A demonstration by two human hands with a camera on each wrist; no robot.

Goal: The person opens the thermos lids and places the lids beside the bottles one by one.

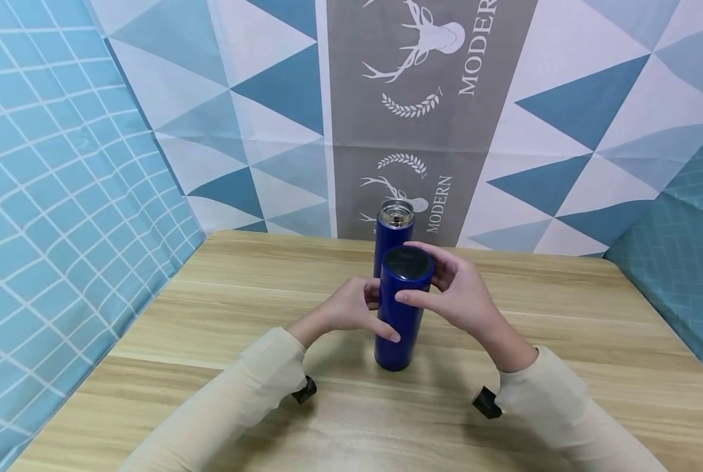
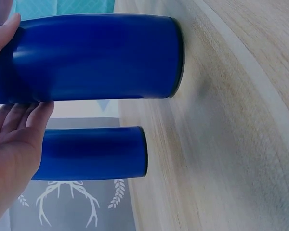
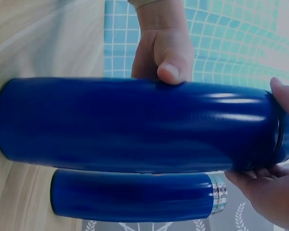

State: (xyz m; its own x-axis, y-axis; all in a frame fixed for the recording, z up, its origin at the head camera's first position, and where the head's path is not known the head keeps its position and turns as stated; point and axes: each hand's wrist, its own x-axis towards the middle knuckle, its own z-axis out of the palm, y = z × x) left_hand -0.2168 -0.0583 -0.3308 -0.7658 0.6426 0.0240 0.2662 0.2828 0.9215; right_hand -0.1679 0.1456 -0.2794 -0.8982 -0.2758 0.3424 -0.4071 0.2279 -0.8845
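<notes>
A blue thermos point(image 1: 395, 328) with a black-topped lid point(image 1: 409, 263) stands upright on the wooden table, between my two hands. My left hand point(image 1: 354, 305) grips its body about midway, the thumb across the near side. Higher up, my right hand point(image 1: 460, 295) holds the same thermos around its lid end, near the seam that shows in the right wrist view. Just behind stands a second blue thermos point(image 1: 380, 242), without a lid; its bare metal neck point(image 1: 397, 214) is open at the top. The front thermos and my hands partly hide it in the head view.
The wooden table point(image 1: 257, 275) ends at a patterned cloth backdrop point(image 1: 280, 105) close behind the second thermos. Blue grid cloth point(image 1: 50, 196) borders the left side. A black device point(image 1: 305, 390) sits under the left wrist, another black device point(image 1: 487, 402) under the right.
</notes>
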